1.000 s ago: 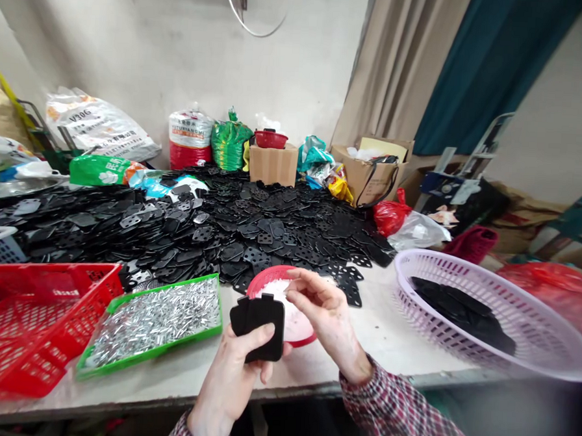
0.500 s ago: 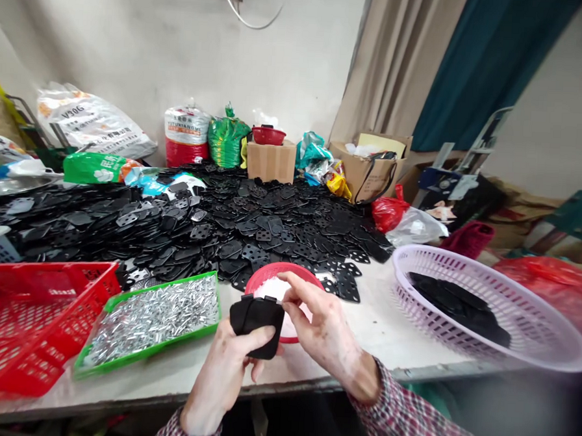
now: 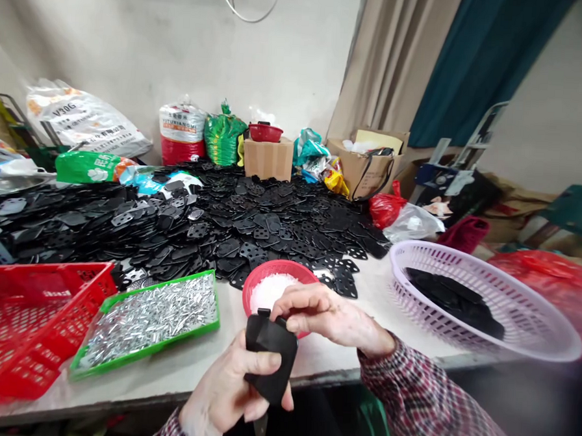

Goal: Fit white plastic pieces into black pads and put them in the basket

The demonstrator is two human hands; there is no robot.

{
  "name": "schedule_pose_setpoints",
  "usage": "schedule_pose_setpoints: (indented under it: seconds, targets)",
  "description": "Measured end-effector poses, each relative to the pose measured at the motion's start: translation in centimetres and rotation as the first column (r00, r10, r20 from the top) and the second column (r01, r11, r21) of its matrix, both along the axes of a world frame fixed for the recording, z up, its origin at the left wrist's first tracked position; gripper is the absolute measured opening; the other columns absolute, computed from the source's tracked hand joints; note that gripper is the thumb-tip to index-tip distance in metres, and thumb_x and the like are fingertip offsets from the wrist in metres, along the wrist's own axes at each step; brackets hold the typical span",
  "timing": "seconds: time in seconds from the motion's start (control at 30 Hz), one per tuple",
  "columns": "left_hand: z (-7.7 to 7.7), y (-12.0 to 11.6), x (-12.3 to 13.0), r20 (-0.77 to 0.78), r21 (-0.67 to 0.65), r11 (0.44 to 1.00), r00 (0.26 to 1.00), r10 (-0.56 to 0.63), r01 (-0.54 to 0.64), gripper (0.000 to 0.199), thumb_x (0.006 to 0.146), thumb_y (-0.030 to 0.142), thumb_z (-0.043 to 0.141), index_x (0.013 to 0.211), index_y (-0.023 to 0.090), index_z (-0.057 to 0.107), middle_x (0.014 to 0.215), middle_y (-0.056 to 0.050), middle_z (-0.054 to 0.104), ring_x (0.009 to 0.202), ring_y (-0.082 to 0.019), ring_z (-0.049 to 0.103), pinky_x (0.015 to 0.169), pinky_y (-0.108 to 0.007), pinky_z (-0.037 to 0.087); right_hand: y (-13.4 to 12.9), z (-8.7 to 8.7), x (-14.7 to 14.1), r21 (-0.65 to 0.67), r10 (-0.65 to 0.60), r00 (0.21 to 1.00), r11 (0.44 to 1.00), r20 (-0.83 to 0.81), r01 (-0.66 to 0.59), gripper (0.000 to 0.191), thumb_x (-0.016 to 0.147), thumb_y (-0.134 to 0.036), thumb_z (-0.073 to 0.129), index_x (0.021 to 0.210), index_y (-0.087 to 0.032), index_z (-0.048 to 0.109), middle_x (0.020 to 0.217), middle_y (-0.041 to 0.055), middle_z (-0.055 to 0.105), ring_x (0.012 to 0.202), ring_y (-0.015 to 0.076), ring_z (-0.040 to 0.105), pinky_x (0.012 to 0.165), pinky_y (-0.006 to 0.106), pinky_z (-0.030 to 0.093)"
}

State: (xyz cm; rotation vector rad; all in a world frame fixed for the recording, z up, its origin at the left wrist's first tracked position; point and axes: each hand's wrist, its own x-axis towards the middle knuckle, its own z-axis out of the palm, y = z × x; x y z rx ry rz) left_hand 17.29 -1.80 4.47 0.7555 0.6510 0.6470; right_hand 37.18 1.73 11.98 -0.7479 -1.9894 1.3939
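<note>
My left hand [image 3: 234, 378] grips a flat black plastic plate [image 3: 274, 350], thumb across its face and fingers behind. The plate is tilted, and small tabs stick up along its top edge. At the upper right corner of the plate, my right hand [image 3: 337, 319] has thumb and fingers pinched together; whatever small thing may be between them is hidden. Just behind the hands stands a pink-red bowl [image 3: 249, 287] with small white pieces [image 3: 272, 287] in it. To the left, a green tray [image 3: 167, 347] holds many short silvery metal pins [image 3: 154, 318].
A heap of black plates [image 3: 272, 210] covers the back of the table. A red crate [image 3: 36, 335] stands at the left. On the right, a lilac basket [image 3: 548, 335] holds black pieces [image 3: 455, 301]. Sacks and a cardboard box [image 3: 268, 159] line the wall.
The left hand has brought the black plate lower and slightly right, towards me. My right hand has turned flatter, its fingertips now at the plate's upper right corner. The view has shifted slightly.
</note>
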Motion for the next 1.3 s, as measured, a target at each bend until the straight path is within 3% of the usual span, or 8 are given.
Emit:
schedule_pose_setpoints:
  seconds: [0.3, 0.43, 0.5, 0.57, 0.67, 0.87, 1.13, 1.3]
  targets:
    - [1.0, 0.0, 2.7, -0.130, 0.187, 0.946, 0.947, 0.293, -0.267, 0.034, 0.081, 0.036, 0.069, 0.106, 0.015, 0.059, 0.090, -0.011, 0.070, 0.073, -0.024, 0.070, 0.039, -0.021, 0.041, -1.7, -2.2, 0.8, 0.291, -0.377, 0.925, 0.892, 0.052, 0.347, 0.017, 0.092, -0.024, 0.055, 0.100, -0.022, 0.070, 0.095, 0.0014, 0.071, 0.086, 0.0156, 0.065, 0.077, 0.025, 0.053]
    - [1.2, 0.5, 2.2, -0.046, 0.158, 0.911, 0.918, 0.393, -0.382, 0.040, 0.087, 0.046, 0.060, 0.113, 0.015, 0.060, 0.108, -0.014, 0.069, 0.086, -0.025, 0.068, 0.054, -0.031, 0.053, -2.0, -1.5, 8.3, 0.538, -0.775, 0.629, 0.506, -0.060, 0.675, 0.020, 0.090, -0.028, 0.055, 0.102, -0.023, 0.071, 0.102, 0.0045, 0.072, 0.095, 0.0207, 0.066, 0.085, 0.033, 0.053]
    - [1.2, 0.8, 1.4, 0.002, 0.116, 0.887, 0.893, 0.450, -0.447, 0.042, 0.089, 0.048, 0.056, 0.112, 0.014, 0.062, 0.107, -0.014, 0.069, 0.082, -0.023, 0.066, 0.056, -0.031, 0.052, -2.1, -0.2, 13.5, 0.747, -0.938, 0.346, 0.216, -0.020, 0.629, 0.026, 0.090, -0.030, 0.053, 0.106, -0.022, 0.072, 0.106, 0.0081, 0.071, 0.094, 0.0238, 0.066, 0.086, 0.037, 0.052]
    - [1.2, 1.1, 0.8, 0.025, 0.065, 0.859, 0.861, 0.507, -0.508, 0.039, 0.089, 0.047, 0.058, 0.110, 0.015, 0.063, 0.105, -0.013, 0.069, 0.078, -0.021, 0.065, 0.053, -0.031, 0.051, -2.0, 0.8, 17.5, 0.889, -0.995, 0.054, 0.104, 0.089, 0.447, 0.031, 0.090, -0.024, 0.048, 0.106, -0.018, 0.073, 0.105, 0.0139, 0.071, 0.093, 0.0287, 0.066, 0.083, 0.043, 0.052]
    - [0.9, 1.4, 0.8, 0.019, 0.053, 0.829, 0.831, 0.557, -0.557, 0.031, 0.084, 0.039, 0.066, 0.105, 0.016, 0.064, 0.097, -0.009, 0.069, 0.081, -0.024, 0.065, 0.046, -0.030, 0.048, -1.0, 0.2, 18.7, 0.915, -0.983, 0.059, 0.183, 0.174, 0.358, 0.033, 0.090, -0.022, 0.046, 0.105, -0.017, 0.074, 0.111, 0.0148, 0.070, 0.100, 0.0290, 0.065, 0.088, 0.041, 0.051]
    - [0.4, 1.5, 1.7, -0.020, 0.082, 0.840, 0.842, 0.540, -0.536, 0.028, 0.079, 0.035, 0.072, 0.098, 0.016, 0.064, 0.083, -0.004, 0.067, 0.068, -0.022, 0.066, 0.046, -0.031, 0.050, 5.0, -5.8, 9.9, 0.585, -0.717, 0.520, 0.689, 0.465, 0.427, 0.031, 0.089, -0.019, 0.046, 0.098, -0.024, 0.075, 0.100, 0.0033, 0.076, 0.089, 0.0192, 0.069, 0.080, 0.029, 0.053]
    - [-0.1, 1.9, 0.6, -0.019, 0.035, 0.818, 0.818, 0.575, -0.574, 0.034, 0.082, 0.037, 0.070, 0.108, 0.015, 0.064, 0.097, -0.008, 0.068, 0.075, -0.023, 0.066, 0.052, -0.036, 0.055, 13.8, -9.1, 6.3, 0.510, -0.619, 0.550, 0.781, 0.561, 0.359, 0.024, 0.079, -0.013, 0.059, 0.094, -0.018, 0.077, 0.097, 0.0074, 0.075, 0.089, 0.0198, 0.066, 0.077, 0.025, 0.049]
    - [-0.6, 2.1, 0.5, -0.013, 0.026, 0.817, 0.817, 0.577, -0.577, 0.031, 0.080, 0.038, 0.071, 0.099, 0.014, 0.064, 0.085, -0.007, 0.067, 0.067, -0.023, 0.066, 0.049, -0.034, 0.052, 15.1, -7.3, 4.1, 0.509, -0.585, 0.610, 0.799, 0.535, 0.320, 0.029, 0.087, -0.014, 0.050, 0.102, -0.017, 0.075, 0.102, 0.0076, 0.074, 0.091, 0.0192, 0.067, 0.082, 0.026, 0.049]
